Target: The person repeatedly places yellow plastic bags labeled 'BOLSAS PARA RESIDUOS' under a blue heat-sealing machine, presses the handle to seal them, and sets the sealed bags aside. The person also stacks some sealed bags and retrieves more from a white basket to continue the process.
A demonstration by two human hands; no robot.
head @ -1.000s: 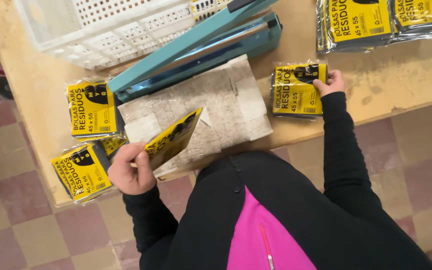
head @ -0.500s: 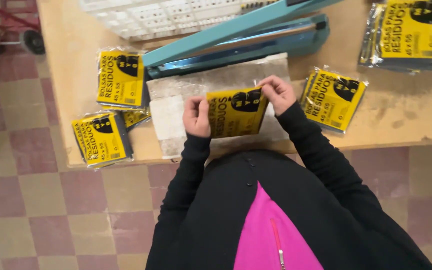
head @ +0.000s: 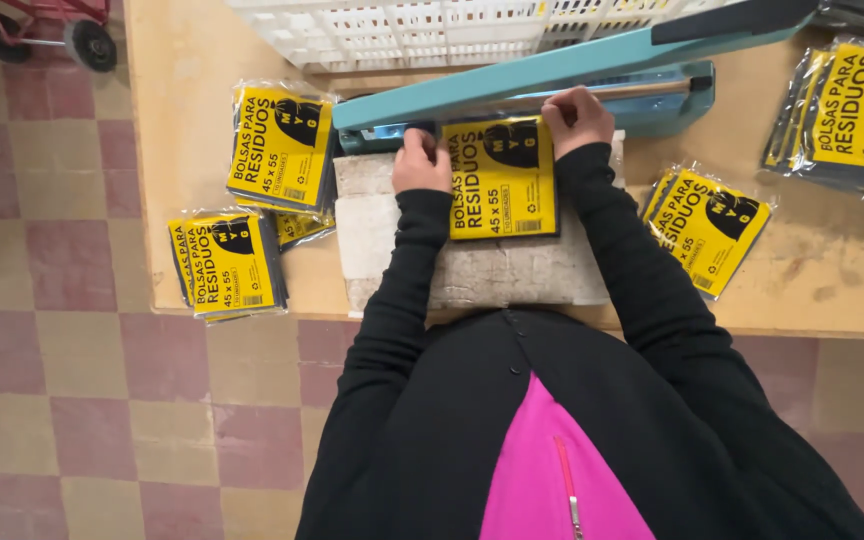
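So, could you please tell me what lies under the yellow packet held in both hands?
The yellow packet lies on a pale worn board; its top edge is tucked under the teal sealer arm, so that edge is hidden.

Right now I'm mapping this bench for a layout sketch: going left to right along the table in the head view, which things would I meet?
Red cart wheel on the floor → yellow packet at the table's left edge → left hand → yellow packet held at the sealer → right hand → yellow packet lying alone → stack of packets at far right.

Carried the flat yellow-and-black plastic packet (head: 501, 178) up from the table's near edge. Brought right hand (head: 577, 120) over to join left hand (head: 421, 160), pushing its top edge under the raised teal sealer bar (head: 552, 72).
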